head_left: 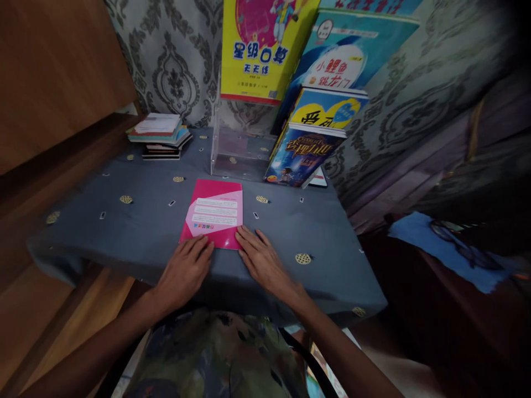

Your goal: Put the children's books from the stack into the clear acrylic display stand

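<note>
A pink book [213, 213] lies flat on the cloth-covered table [332, 237], its printed face upside down to me. My left hand [186, 271] rests at the book's lower left edge, fingers stretched out and fingertips on the cover. On the lower right corner lies my right hand [259, 257], its fingers flat and the thumb side towards the book's middle hidden by the palm. Neither hand grips anything.
Behind the book stands a clear display rack [213, 143] with a yellow workbook [253, 72], a teal book [352, 50] and a dark blue book [305, 155]. A stack of books [160, 135] sits at the back left. Glasses [464, 246] lie on blue cloth at right.
</note>
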Motion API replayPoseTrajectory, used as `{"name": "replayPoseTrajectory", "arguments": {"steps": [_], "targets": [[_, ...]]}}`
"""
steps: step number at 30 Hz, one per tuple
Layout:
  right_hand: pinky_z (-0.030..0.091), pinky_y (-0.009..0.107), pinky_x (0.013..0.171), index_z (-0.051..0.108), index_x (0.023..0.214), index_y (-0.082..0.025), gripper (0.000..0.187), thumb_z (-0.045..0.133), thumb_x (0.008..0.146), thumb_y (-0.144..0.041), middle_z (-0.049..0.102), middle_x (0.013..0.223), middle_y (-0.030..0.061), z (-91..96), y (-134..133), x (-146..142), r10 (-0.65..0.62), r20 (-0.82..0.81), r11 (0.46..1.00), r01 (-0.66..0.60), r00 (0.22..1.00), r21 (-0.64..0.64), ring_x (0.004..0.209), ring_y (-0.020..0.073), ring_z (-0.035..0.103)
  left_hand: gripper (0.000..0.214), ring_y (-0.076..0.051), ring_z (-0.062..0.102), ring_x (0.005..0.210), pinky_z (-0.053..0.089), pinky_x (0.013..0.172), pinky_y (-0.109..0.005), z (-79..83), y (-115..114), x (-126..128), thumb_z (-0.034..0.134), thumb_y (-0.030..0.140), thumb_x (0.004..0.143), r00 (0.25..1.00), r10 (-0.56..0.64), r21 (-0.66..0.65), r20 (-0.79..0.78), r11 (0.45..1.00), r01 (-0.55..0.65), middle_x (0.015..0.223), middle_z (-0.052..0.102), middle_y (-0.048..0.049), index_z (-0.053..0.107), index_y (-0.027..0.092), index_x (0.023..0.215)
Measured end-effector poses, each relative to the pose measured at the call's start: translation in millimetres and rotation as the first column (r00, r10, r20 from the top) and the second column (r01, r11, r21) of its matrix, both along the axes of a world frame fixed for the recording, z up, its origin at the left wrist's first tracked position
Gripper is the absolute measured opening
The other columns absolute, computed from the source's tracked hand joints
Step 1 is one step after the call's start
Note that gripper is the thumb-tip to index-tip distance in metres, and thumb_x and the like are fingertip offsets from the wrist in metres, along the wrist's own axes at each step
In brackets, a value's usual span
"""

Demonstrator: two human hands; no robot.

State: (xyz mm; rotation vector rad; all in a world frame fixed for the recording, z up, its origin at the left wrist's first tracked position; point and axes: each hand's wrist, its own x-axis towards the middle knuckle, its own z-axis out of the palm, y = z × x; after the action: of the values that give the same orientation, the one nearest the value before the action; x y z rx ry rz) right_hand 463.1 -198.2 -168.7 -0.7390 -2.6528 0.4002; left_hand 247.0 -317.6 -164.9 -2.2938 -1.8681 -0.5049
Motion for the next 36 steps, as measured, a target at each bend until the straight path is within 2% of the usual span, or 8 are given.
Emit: {"name": "replayPoseTrajectory", "arguments": {"steps": [7, 11, 14, 17, 21, 25, 30, 36], "targets": [[0.033, 0.054, 0.121, 0.048, 0.150, -0.017, 0.048, 0.037, 0.103, -0.020, 0.051, 0.153, 0.0145, 3.7, -0.6, 0.8, 0.015, -0.013, 1.000, -0.016, 1.000, -0.018, 0.147, 0.0249, 0.041, 0.038, -0.029, 0.058, 0.123, 0.048, 0.103, -0.049, -3.0, 23.5, 40.5, 0.040, 0.020, 0.101, 0.995, -0.096, 0.054, -0.018, 0.994, 0.096, 0.129, 0.067, -0.0145, 0.062, 0.017, 0.131], [0.036, 0.052, 0.118, 0.056, 0.143, -0.019, 0.044, 0.040, 0.102, -0.020, 0.057, 0.148, 0.0137, 13.7, 6.2, 1.1, 0.017, -0.025, 0.998, -0.019, 1.000, -0.056, 0.141, 0.0248, 0.049, 0.036, -0.028, 0.060, 0.119, 0.049, 0.100, -0.047, -1.6, 26.5, 42.9, 0.042, 0.018, 0.100, 0.993, -0.117, 0.067, -0.009, 0.991, 0.117, 0.125, 0.069, -0.0149, 0.063, 0.016, 0.129], [0.038, 0.051, 0.116, 0.068, 0.128, -0.020, 0.036, 0.043, 0.103, -0.023, 0.067, 0.134, 0.0117, 23.2, 19.1, -8.7, 0.024, -0.038, 0.997, -0.027, 0.999, -0.076, 0.129, 0.0240, 0.058, 0.036, -0.029, 0.060, 0.118, 0.049, 0.100, -0.047, -2.3, 26.3, 42.0, 0.044, 0.017, 0.099, 0.993, -0.115, 0.080, -0.005, 0.990, 0.115, 0.125, 0.069, -0.0138, 0.063, 0.018, 0.129], [0.037, 0.048, 0.117, 0.072, 0.122, -0.019, 0.033, 0.044, 0.104, -0.025, 0.069, 0.131, 0.0110, 30.3, 36.8, -30.9, 0.121, -0.011, 0.987, -0.121, 0.993, -0.106, 0.128, 0.0219, 0.059, 0.037, -0.029, 0.060, 0.117, 0.049, 0.099, -0.047, -4.8, 25.9, 43.7, 0.045, 0.015, 0.097, 0.995, -0.096, 0.105, 0.000, 0.990, 0.095, 0.125, 0.069, -0.0126, 0.063, 0.019, 0.129], [0.027, 0.054, 0.122, 0.064, 0.134, -0.020, 0.035, 0.047, 0.104, -0.027, 0.060, 0.145, 0.0114, 35.0, 60.4, -75.6, 0.202, 0.093, 0.974, -0.190, 0.975, -0.123, 0.141, 0.0231, 0.049, 0.037, -0.029, 0.060, 0.115, 0.050, 0.097, -0.047, -7.1, 26.2, 45.3, 0.047, 0.014, 0.095, 0.996, -0.090, 0.118, 0.012, 0.989, 0.088, 0.124, 0.069, -0.0129, 0.062, 0.017, 0.129], [0.027, 0.053, 0.122, 0.058, 0.140, -0.020, 0.039, 0.045, 0.105, -0.030, 0.053, 0.152, 0.0116, 34.8, 81.7, -125.6, 0.238, 0.147, 0.970, -0.226, 0.960, -0.094, 0.145, 0.0234, 0.044, 0.035, -0.028, 0.060, 0.116, 0.050, 0.097, -0.045, -7.5, 26.3, 44.8, 0.046, 0.012, 0.096, 0.996, -0.091, 0.138, -0.013, 0.986, 0.092, 0.121, 0.070, -0.0120, 0.064, 0.016, 0.125], [0.022, 0.052, 0.124, 0.054, 0.144, -0.020, 0.042, 0.046, 0.104, -0.028, 0.050, 0.155, 0.0107, 28.8, 112.5, -155.3, 0.134, 0.171, 0.990, -0.122, 0.976, -0.074, 0.148, 0.0227, 0.039, 0.039, -0.027, 0.058, 0.121, 0.048, 0.101, -0.046, -13.5, 24.6, 48.1, 0.043, 0.009, 0.094, 0.999, -0.043, 0.119, 0.010, 0.992, 0.042, 0.125, 0.069, -0.0119, 0.064, 0.016, 0.127], [0.023, 0.048, 0.124, 0.051, 0.147, -0.017, 0.045, 0.045, 0.104, -0.029, 0.044, 0.158, 0.0126, 27.5, 131.2, -118.4, -0.076, 0.168, 0.992, 0.092, 0.983, -0.086, 0.150, 0.0223, 0.035, 0.043, -0.027, 0.058, 0.122, 0.047, 0.103, -0.046, -24.0, 23.0, 48.5, 0.043, 0.008, 0.092, 0.999, -0.028, 0.100, 0.018, 0.995, 0.026, 0.127, 0.069, -0.0106, 0.064, 0.019, 0.129]]}}
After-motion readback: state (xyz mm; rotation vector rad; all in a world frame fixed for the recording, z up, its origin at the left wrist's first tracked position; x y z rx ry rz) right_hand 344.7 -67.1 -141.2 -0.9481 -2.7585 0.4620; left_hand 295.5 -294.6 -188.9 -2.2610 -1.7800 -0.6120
